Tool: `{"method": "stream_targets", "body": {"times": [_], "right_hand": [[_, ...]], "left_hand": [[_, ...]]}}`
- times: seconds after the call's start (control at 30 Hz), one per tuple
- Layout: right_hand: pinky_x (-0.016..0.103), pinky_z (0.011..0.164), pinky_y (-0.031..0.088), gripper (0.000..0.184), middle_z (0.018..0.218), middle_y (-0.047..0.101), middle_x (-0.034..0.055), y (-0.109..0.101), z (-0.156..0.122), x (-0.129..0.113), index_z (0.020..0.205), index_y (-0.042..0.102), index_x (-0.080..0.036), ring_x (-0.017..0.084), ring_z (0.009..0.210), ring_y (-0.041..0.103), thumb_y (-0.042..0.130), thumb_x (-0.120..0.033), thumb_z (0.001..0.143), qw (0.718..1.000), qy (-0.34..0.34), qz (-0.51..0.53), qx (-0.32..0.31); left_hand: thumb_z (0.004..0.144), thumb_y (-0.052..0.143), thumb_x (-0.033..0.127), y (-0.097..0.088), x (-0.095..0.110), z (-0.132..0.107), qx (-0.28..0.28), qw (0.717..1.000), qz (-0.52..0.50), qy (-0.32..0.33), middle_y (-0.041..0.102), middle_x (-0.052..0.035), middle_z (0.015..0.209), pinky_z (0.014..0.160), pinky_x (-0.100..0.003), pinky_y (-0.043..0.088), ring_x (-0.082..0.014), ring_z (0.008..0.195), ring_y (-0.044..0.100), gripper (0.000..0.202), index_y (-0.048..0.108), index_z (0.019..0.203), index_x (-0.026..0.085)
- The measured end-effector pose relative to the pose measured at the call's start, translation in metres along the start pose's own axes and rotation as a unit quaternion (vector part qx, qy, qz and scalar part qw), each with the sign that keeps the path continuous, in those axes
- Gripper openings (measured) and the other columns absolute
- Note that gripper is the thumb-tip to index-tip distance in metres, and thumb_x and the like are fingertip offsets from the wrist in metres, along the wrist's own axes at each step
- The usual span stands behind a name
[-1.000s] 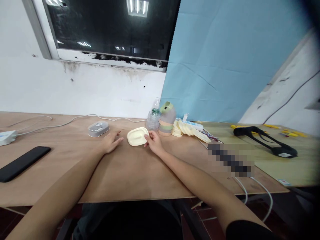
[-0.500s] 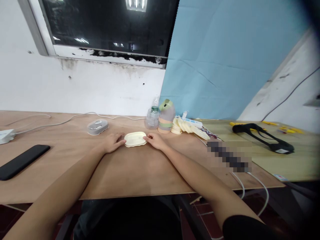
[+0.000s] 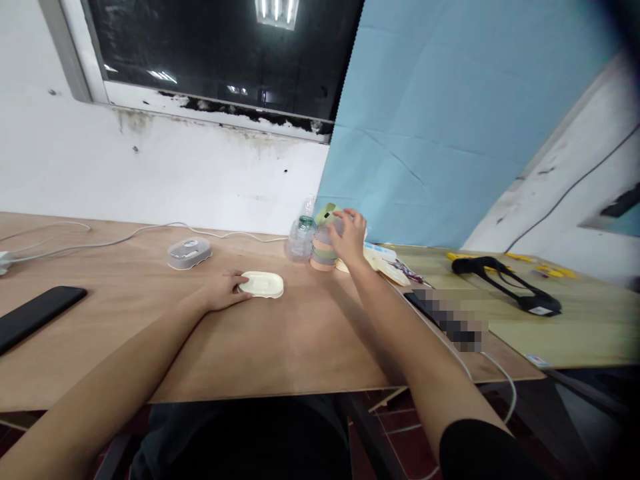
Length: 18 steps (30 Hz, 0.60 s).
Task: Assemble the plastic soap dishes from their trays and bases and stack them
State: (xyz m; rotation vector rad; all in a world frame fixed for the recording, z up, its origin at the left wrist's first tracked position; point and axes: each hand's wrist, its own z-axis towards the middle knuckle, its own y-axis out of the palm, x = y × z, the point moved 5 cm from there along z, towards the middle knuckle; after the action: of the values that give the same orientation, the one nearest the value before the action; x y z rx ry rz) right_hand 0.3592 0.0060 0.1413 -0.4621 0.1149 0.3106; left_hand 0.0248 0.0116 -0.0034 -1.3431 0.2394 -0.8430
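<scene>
A shallow cream-coloured oval tray or lid (image 3: pixel 264 284) lies on the brown tabletop. My left hand (image 3: pixel 223 291) grips its left end, with the thumb at the near side and the fingers at the far side. Away from the tray, my right hand (image 3: pixel 350 235) is raised at a stack of orange and green bands with translucent grey pieces (image 3: pixel 324 253). A light green piece (image 3: pixel 326 214) with a dark slot tops that stack. The right fingers are curved and apart beside the upper pieces; whether they touch them I cannot tell.
A clear plastic bottle (image 3: pixel 300 240) stands left of the stack. Cream pieces (image 3: pixel 393 270) lie behind my right forearm. A grey oval container (image 3: pixel 190 253), a black phone (image 3: pixel 40 317), white cables, a blurred dark object (image 3: pixel 450 320) and a black strap-like frame (image 3: pixel 505 287) lie around.
My right hand has let go of the tray's right end and moved up and right to the stack. My left hand still holds the tray's left end.
</scene>
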Motion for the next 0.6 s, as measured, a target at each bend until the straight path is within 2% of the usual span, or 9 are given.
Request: {"method": "stream_targets", "body": {"times": [0.17,0.27,0.4,0.5,0.6], "right_hand": [[0.057,0.102,0.027,0.049,0.147,0.029,0.0162,0.018,0.021,0.024,0.13,0.054,-0.022,0.038,0.132,0.027,0.054,-0.039,0.085,0.99,-0.024,-0.081,-0.115],[0.058,0.102,0.027,0.044,0.147,0.032,0.0158,0.028,0.024,0.028,0.124,0.058,-0.021,0.039,0.132,0.027,0.055,-0.038,0.084,0.984,-0.023,-0.105,-0.144],[0.051,0.102,0.031,0.026,0.13,0.05,0.0161,0.025,0.029,0.022,0.103,0.067,-0.018,0.032,0.121,0.042,0.048,-0.03,0.088,0.99,-0.024,-0.081,-0.11],[0.046,0.102,0.034,0.025,0.131,0.047,0.0141,0.015,0.026,0.006,0.097,0.066,-0.019,0.029,0.12,0.043,0.044,-0.031,0.09,0.998,-0.028,-0.014,-0.051],[0.042,0.101,0.037,0.026,0.132,0.043,0.0139,0.01,0.009,-0.023,0.097,0.06,-0.019,0.026,0.123,0.041,0.042,-0.037,0.092,0.994,-0.027,0.104,-0.02]], "left_hand": [[0.075,0.05,0.073,-0.004,0.002,-0.001,0.019,1.0,-0.02,0.004,0.058,-0.0132,0.127,0.097,-0.045,0.044,-0.033,0.114,0.056,0.07,0.062,0.123,0.024],[0.073,0.053,0.073,-0.006,0.004,-0.001,0.029,0.999,-0.036,0.005,0.061,-0.0127,0.123,0.095,-0.045,0.045,-0.0331,0.113,0.056,0.073,0.06,0.125,0.023],[0.077,0.049,0.072,-0.01,0.009,-0.003,0.027,0.999,-0.032,0.005,0.061,-0.0129,0.124,0.095,-0.044,0.045,-0.0317,0.111,0.057,0.072,0.058,0.126,0.02],[0.081,0.045,0.069,-0.014,0.012,-0.004,0.029,0.999,-0.028,0.008,0.059,-0.0127,0.126,0.097,-0.044,0.044,-0.0313,0.114,0.056,0.068,0.055,0.128,0.02],[0.081,0.047,0.068,-0.019,0.013,-0.005,0.071,0.997,-0.022,-0.007,0.045,-0.0155,0.141,0.107,-0.047,0.035,-0.0337,0.13,0.042,0.078,0.041,0.14,0.017]]}}
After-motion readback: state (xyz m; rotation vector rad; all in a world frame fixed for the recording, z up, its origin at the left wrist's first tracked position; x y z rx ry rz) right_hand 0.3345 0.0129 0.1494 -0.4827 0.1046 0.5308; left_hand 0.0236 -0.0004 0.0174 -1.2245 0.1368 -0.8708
